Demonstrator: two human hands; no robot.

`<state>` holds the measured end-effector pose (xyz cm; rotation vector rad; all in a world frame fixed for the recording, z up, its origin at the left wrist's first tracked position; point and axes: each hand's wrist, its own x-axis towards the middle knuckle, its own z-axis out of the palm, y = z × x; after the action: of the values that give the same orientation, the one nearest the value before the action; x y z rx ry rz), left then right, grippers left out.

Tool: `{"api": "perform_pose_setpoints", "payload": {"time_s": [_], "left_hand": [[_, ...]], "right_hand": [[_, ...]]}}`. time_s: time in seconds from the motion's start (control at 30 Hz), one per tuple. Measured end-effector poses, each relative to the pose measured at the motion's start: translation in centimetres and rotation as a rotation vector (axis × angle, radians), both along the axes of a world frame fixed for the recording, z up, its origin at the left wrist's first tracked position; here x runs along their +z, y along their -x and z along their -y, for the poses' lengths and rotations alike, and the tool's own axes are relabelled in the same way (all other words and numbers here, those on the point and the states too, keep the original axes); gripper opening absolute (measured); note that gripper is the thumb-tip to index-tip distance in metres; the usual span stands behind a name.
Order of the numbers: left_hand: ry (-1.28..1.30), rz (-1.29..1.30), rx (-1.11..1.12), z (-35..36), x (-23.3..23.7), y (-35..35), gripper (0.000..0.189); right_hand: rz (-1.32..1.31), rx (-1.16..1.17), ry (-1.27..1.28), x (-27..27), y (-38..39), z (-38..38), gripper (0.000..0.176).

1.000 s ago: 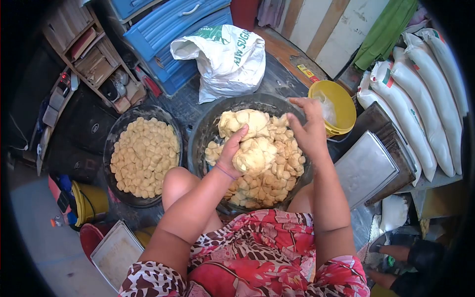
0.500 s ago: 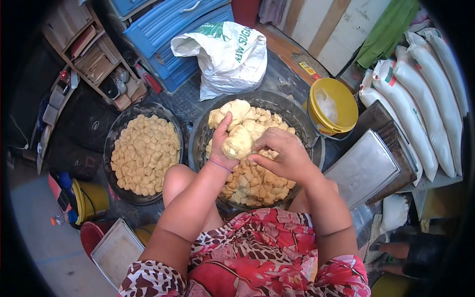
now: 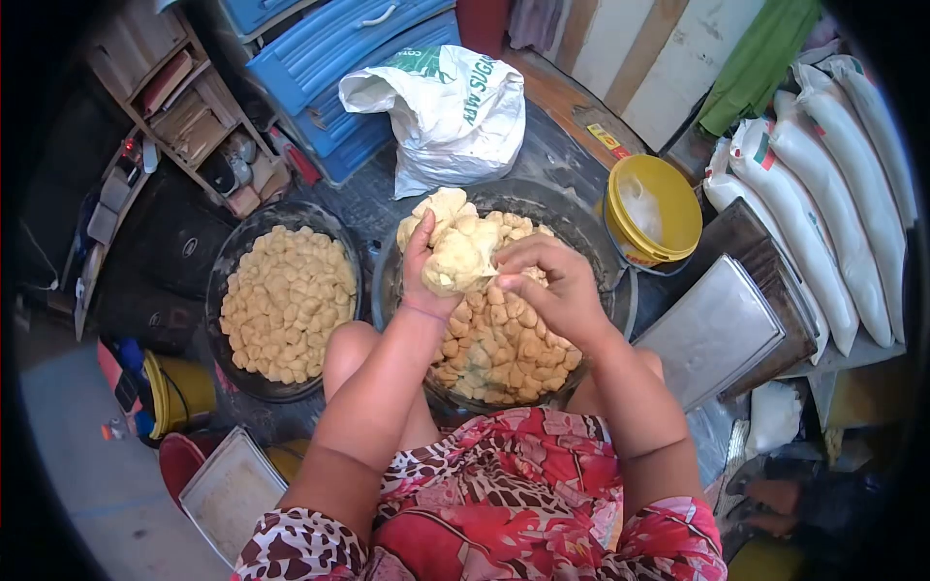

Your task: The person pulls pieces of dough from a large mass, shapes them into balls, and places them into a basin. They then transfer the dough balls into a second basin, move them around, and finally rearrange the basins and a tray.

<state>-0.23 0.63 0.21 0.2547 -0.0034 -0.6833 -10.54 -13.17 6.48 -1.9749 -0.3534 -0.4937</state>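
My left hand (image 3: 423,276) is wrapped round a lump of pale yellow dough (image 3: 459,259) above a large black basin (image 3: 605,242). More dough hangs over the far side of that hand. With thumb and fingertips together, my right hand (image 3: 554,286) pinches the lump's right edge, where a thin strand of dough stretches between the hands. Many small dough pieces (image 3: 509,349) fill the basin beneath, between my knees. To the left, a second black basin (image 3: 215,334) holds a heap of similar dough pieces (image 3: 286,305).
A white raw sugar sack (image 3: 455,126) stands behind the basin. A yellow bucket (image 3: 668,252) with clear plastic inside is at right, near metal trays (image 3: 712,334) and stacked full white sacks (image 3: 804,203). Blue drawers (image 3: 339,77) stand behind. Another person's legs (image 3: 775,499) show lower right.
My right hand has pulled slightly away to the right, drawing a strand out of the dough lump. My left hand has shifted a little left with the lump.
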Motion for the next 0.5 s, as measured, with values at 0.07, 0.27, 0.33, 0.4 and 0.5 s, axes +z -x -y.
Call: {"api": "perform_pose_setpoints", "payload": {"time_s": [0.07, 0.27, 0.33, 0.4, 0.5], "left_hand": [[0.034, 0.025, -0.019, -0.2, 0.1, -0.2, 0.043], [-0.024, -0.050, 0.031, -0.3, -0.1, -0.3, 0.038], [-0.019, -0.051, 0.024, -0.3, -0.3, -0.3, 0.038], [-0.015, -0.051, 0.017, -0.2, -0.4, -0.3, 0.038], [-0.049, -0.071, 0.035, 0.1, -0.6, -0.4, 0.038]], "right_hand": [[-0.110, -0.018, -0.371, 0.2, 0.1, 0.3, 0.008], [0.034, -0.152, -0.045, 0.1, 0.2, 0.7, 0.009], [0.122, -0.160, 0.140, 0.4, 0.2, -0.1, 0.011], [0.107, -0.188, 0.117, 0.4, 0.1, -0.8, 0.013], [0.123, -0.208, 0.112, 0.1, -0.2, -1.2, 0.012]]}}
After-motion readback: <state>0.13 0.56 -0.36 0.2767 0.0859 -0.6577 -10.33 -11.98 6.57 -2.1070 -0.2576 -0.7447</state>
